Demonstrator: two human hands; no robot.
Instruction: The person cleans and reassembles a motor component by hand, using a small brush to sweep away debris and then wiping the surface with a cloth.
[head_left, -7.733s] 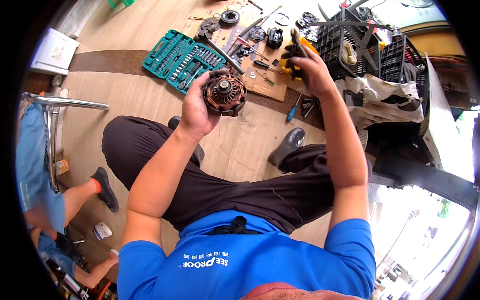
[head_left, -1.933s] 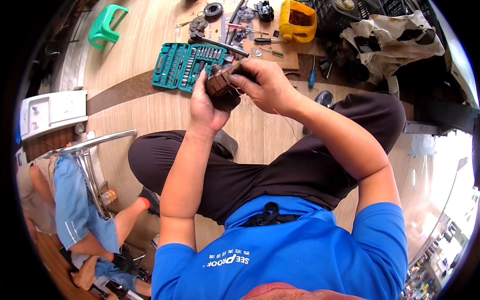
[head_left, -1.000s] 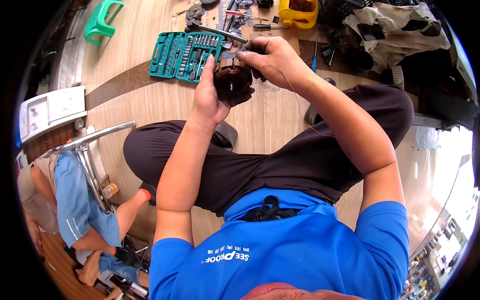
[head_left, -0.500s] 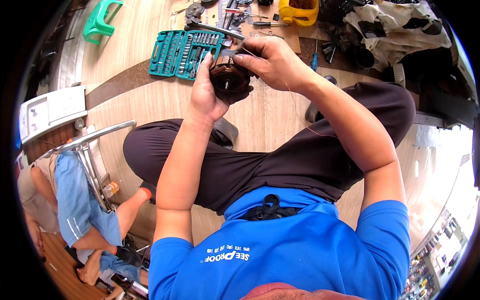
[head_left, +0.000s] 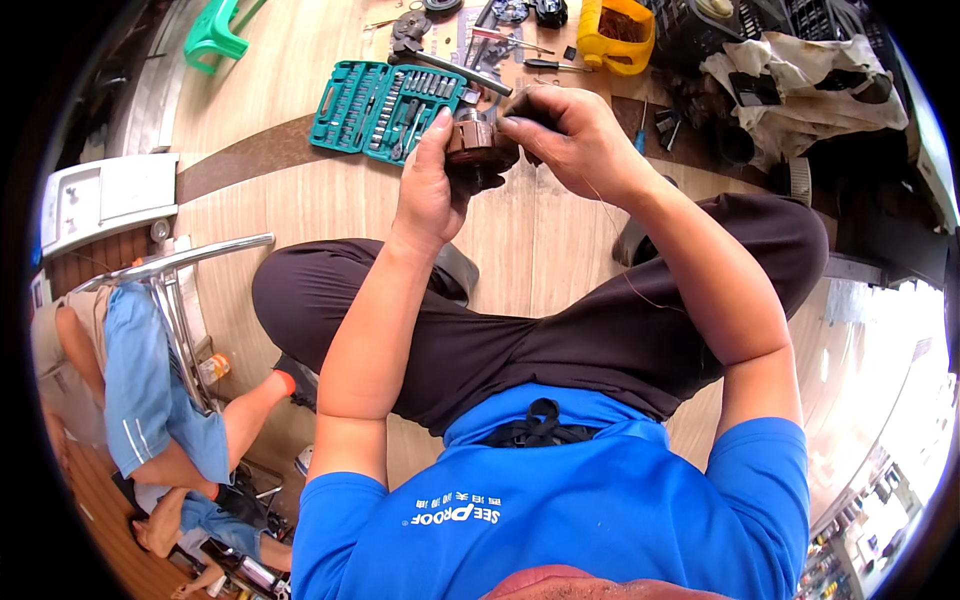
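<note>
Above the floor between my knees, my left hand (head_left: 432, 190) grips a motor armature (head_left: 478, 146), a dark round part with a slotted, copper-brown side. My left thumb points upward along its left edge, and the other fingers are mostly hidden behind it. Close against the armature's upper right side, my right hand (head_left: 568, 130) is closed in a pinch. A thin copper wire (head_left: 606, 215) trails from this hand, past the wrist, to my right thigh. The pinching fingertips are dark and partly hidden.
Beyond my hands lies an opened green socket set (head_left: 385, 112). Behind it are screwdrivers (head_left: 555, 65), metal parts and a cut yellow jug (head_left: 615, 38). A stained cloth (head_left: 800, 85) lies far right. At left are a green stool (head_left: 212, 38) and a seated person (head_left: 160, 380) beside metal tubing (head_left: 190, 262).
The armature has tilted, so its slotted side shows where its shaft end faced up before. Both hands sit slightly farther right in the picture, and the background has shifted too.
</note>
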